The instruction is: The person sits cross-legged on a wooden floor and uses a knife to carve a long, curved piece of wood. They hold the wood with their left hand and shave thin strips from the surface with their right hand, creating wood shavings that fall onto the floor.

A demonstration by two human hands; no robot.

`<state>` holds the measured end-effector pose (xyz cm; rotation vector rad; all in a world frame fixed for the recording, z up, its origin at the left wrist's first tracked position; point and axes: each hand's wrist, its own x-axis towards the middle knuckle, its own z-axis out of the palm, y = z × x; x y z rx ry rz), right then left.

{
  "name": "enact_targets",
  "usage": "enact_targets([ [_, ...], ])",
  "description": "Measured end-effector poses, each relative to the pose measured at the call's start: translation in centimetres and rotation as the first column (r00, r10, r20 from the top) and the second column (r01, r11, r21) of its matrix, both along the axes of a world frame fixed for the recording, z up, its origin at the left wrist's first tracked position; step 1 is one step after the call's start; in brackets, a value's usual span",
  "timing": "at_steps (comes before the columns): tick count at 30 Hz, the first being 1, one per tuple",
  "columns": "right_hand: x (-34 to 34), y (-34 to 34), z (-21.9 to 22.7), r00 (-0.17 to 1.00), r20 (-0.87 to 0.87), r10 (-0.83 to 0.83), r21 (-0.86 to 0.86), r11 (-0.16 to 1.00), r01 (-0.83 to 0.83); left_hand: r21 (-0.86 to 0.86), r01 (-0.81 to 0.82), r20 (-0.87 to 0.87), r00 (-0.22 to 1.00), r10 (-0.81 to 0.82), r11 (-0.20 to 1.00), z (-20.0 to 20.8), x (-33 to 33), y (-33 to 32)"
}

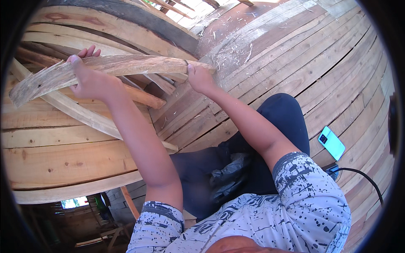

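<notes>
A long, rough-faced wooden plank (135,64), appearing bowed, is held up across the upper left. My left hand (87,80) is closed around it left of its middle, with fingertips showing past the far edge. Near the plank's right end, my right hand (199,79) grips the near edge with closed fingers. A dark line or thin dark thing shows by its fingertips; I cannot make out what it is. Beneath the plank lie several loose wooden pieces, among them a pale curved strip (80,113) and a brown board (145,98).
Stacked timbers (114,21) rise at the far left, beside a planked wooden surface (67,162). Wood shavings (236,52) litter the floorboards (295,71). A light-blue phone (331,143) lies at right, near a black cable (363,173). Dark plastic (230,175) rests on my lap.
</notes>
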<state>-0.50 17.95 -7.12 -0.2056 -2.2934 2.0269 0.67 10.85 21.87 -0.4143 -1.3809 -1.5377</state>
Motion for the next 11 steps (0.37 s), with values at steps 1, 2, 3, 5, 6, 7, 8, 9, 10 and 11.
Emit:
enact_targets([
  [1, -1.2, 0.6, -3.7, 0.995, 0.058, -0.083, 0.037, 0.996, 0.081, 0.025, 0.006, 0.007, 1.0, -0.006, 1.0, 0.2, -0.3, 0.7],
  [2, -1.4, 0.7, -5.7, 0.981, 0.156, -0.12, -0.019, 0.992, 0.124, 0.025, 0.012, 0.005, 1.0, -0.012, 1.0, 0.3, -0.5, 0.8],
  [3, -1.7, 1.0, -7.1, 0.956, 0.251, -0.153, -0.073, 0.982, 0.176, 0.024, 0.022, -0.001, 1.0, -0.022, 0.999, 0.3, -0.6, 0.8],
  [5, -1.6, 0.1, -6.1, 0.953, 0.289, -0.095, -0.142, 0.98, 0.141, 0.01, 0.009, 0.0, 1.0, -0.009, 1.0, 0.4, -0.6, 0.2],
  [6, -1.3, -0.6, -2.5, 0.974, 0.227, -0.007, -0.15, 0.988, 0.042, 0.003, -0.022, 0.003, 1.0, 0.022, 1.0, 0.2, -0.5, -0.7],
  [7, -1.0, -0.7, 1.1, 0.984, 0.163, 0.077, -0.149, 0.987, -0.053, 0.001, -0.049, 0.006, 0.999, 0.049, 0.999, 0.1, -0.5, -1.1],
  [8, -0.5, -0.6, 4.1, 0.988, 0.063, 0.142, -0.108, 0.985, -0.134, 0.001, -0.061, -0.003, 0.998, 0.061, 0.998, 0.0, -0.6, -1.5],
  [9, 0.0, -0.6, 5.6, 0.977, -0.03, 0.21, -0.06, 0.976, -0.211, 0.001, -0.073, -0.006, 0.997, 0.073, 0.997, -0.1, -0.7, -1.9],
  [10, -0.3, -0.5, 4.9, 0.986, -0.027, 0.165, -0.057, 0.984, -0.166, 0.0, -0.078, -0.009, 0.997, 0.078, 0.997, 0.0, -0.8, -1.9],
  [11, -1.4, -0.3, 2.6, 0.994, -0.019, 0.108, -0.056, 0.992, -0.109, 0.015, -0.066, 0.008, 0.998, 0.066, 0.998, -0.1, -1.3, -1.6],
])
